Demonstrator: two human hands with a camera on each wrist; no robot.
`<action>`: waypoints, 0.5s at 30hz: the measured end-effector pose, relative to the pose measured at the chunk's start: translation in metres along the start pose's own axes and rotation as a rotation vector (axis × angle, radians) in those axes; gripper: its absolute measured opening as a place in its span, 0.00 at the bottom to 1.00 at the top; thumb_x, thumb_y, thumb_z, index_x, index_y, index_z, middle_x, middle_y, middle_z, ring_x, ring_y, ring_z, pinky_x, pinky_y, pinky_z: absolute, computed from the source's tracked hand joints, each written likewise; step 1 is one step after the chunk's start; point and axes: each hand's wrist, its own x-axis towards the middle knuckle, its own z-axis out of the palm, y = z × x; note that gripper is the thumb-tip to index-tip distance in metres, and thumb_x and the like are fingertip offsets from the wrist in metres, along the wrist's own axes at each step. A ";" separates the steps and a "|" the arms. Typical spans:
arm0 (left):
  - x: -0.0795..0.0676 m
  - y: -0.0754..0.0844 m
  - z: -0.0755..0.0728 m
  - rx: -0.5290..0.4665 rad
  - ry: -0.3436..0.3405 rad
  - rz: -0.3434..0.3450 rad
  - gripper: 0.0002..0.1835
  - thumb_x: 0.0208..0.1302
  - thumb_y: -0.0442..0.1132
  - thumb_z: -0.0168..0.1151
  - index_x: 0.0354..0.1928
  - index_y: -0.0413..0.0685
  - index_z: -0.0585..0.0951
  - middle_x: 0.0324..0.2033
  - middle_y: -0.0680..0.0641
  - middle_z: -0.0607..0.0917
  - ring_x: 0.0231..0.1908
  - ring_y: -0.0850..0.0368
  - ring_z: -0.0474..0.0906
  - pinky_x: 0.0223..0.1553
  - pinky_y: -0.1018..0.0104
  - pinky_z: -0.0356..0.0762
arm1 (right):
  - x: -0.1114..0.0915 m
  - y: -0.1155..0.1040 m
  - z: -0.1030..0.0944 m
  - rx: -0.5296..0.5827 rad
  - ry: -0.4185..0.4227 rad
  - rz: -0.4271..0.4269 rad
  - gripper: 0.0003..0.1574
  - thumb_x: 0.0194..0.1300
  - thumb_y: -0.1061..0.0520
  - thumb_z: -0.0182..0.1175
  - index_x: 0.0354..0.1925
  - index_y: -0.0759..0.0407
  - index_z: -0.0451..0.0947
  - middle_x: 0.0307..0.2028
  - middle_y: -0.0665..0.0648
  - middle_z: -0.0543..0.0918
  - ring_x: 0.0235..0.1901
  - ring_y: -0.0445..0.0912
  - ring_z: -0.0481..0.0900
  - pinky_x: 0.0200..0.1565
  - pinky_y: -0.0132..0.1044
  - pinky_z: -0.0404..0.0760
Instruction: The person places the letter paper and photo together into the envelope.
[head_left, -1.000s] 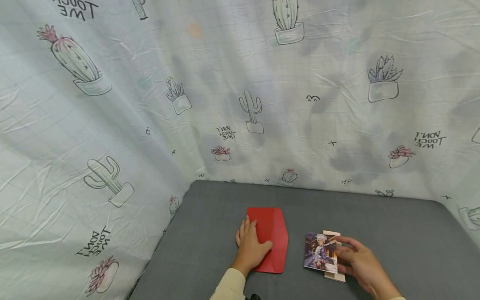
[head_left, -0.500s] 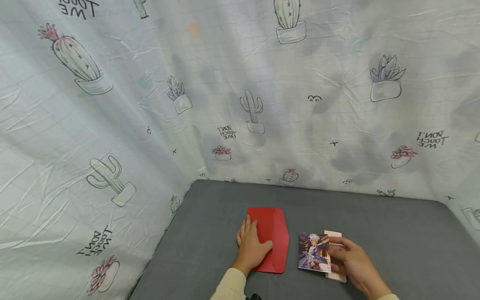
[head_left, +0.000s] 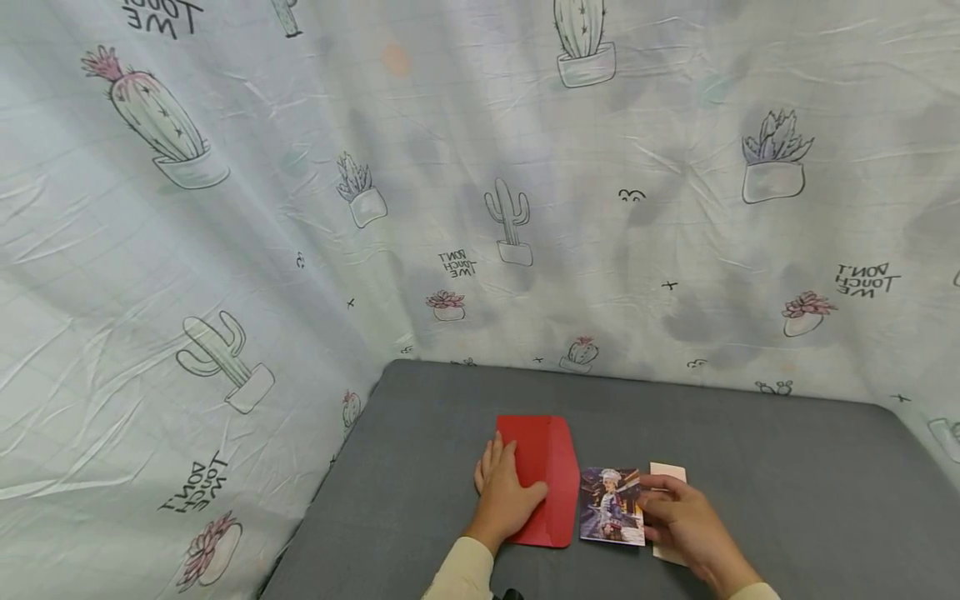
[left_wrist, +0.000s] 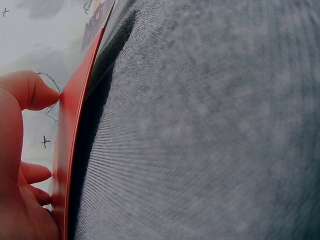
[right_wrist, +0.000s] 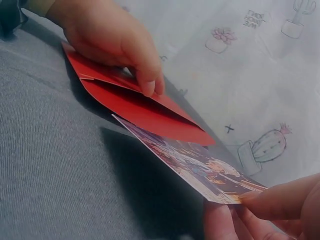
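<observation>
A red envelope (head_left: 561, 492) lies on the grey table, its flap side toward the right. My left hand (head_left: 501, 500) rests on it with fingers spread, the thumb near the mouth. In the right wrist view the mouth of the envelope (right_wrist: 125, 102) gapes a little. My right hand (head_left: 686, 521) pinches a picture card (head_left: 609, 504) by its right edge, thumb on top and fingers beneath. The card shows a cartoon figure in a white hat. In the right wrist view the card (right_wrist: 195, 167) tilts above the table, its far edge close to the envelope's flap.
A cream-coloured card (head_left: 667, 472) lies on the grey table (head_left: 442, 400), partly covered by my right hand. A white curtain (head_left: 600, 250) printed with cacti hangs behind the table and along its left side.
My right hand has moved left with the picture card, off the cream-coloured card and up to the envelope's flap. My left hand stays on the envelope.
</observation>
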 end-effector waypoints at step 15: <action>-0.001 0.002 -0.001 0.018 0.002 -0.015 0.49 0.55 0.46 0.67 0.79 0.32 0.68 0.84 0.33 0.55 0.81 0.33 0.47 0.75 0.27 0.38 | 0.009 -0.001 0.021 -0.012 -0.005 -0.005 0.24 0.77 0.71 0.55 0.68 0.78 0.70 0.45 0.61 0.86 0.43 0.52 0.86 0.38 0.46 0.89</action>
